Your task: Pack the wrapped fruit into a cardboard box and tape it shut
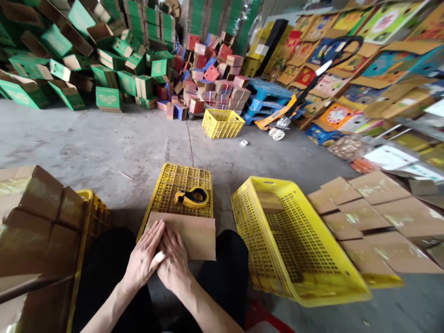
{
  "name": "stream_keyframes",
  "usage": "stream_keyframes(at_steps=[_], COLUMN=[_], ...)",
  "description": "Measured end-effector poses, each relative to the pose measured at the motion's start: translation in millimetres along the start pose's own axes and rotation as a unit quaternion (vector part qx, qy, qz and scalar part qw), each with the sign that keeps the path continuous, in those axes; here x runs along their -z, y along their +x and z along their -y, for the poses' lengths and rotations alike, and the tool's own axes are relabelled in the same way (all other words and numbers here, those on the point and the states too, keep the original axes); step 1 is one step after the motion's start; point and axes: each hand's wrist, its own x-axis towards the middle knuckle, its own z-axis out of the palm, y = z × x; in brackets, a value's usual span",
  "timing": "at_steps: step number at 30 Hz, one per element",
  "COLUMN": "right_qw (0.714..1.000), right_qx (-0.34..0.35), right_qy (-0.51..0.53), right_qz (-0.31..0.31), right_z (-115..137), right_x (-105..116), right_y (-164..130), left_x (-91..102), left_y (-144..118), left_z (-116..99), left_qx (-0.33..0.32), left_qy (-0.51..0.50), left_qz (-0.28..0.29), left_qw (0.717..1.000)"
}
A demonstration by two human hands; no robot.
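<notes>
A brown cardboard box (199,236) lies across the near end of an upturned yellow crate (187,173) between my knees. Flat on the left part of its top rests my left hand (147,254), fingers stretched out. Beside it and touching it is my right hand (175,254), also laid flat on the cardboard with the fingers extended. Neither hand grips anything. Just beyond the box, a yellow and black tape dispenser (192,198) lies on the crate's grid surface.
To my right stands an open yellow crate (239,203) with a cardboard piece inside; stacked brown boxes (378,222) are beyond it. More brown boxes (38,231) are stacked at left. Farther off are a small yellow crate (224,124), a pallet jack (291,108) and heaped green boxes (108,98).
</notes>
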Motion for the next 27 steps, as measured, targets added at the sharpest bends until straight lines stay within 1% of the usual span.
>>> stream_keyframes(at_steps=[2, 5, 11, 15, 17, 21, 24, 25, 27], right_qw=[1.000, 1.000, 0.991, 0.983, 0.982, 0.981, 0.981, 0.982, 0.981], right_qx=[-0.006, -0.024, -0.107, -0.139, -0.140, -0.141, -0.143, -0.146, -0.154], right_qy=[-0.004, -0.018, -0.074, -0.112, -0.113, -0.095, -0.088, -0.085, -0.071], right_qz=[-0.002, -0.002, -0.035, -0.049, -0.055, -0.091, -0.095, -0.091, -0.089], right_z=[-6.7, -21.1, -55.9, -72.7, -76.4, -77.4, -76.6, -76.8, -78.4], right_x=[3.6, 14.4, 41.4, 51.8, 54.1, 56.0, 57.3, 58.0, 60.2], right_y=[-3.6, -16.3, -52.4, -74.3, -82.5, -90.4, -87.9, -86.0, -82.4], left_x=[-0.4, -2.7, -3.8, -3.3, -4.0, -8.5, -15.7, -19.0, -27.2], left_y=[5.1, 5.5, 4.6, 4.1, 3.4, 3.8, 7.9, 9.8, 13.8], left_z=[-0.7, -1.2, -6.6, -9.3, -10.2, -16.1, -28.3, -34.1, -47.4], left_qx=[-0.015, -0.019, -0.021, -0.021, -0.024, -0.015, -0.001, -0.004, -0.027], left_qy=[0.028, 0.070, 0.120, 0.137, 0.142, 0.147, 0.155, 0.154, 0.147], left_qz=[0.010, 0.024, 0.031, 0.029, 0.030, 0.013, -0.006, -0.003, 0.022], left_qw=[0.999, 0.997, 0.992, 0.990, 0.989, 0.989, 0.988, 0.988, 0.988])
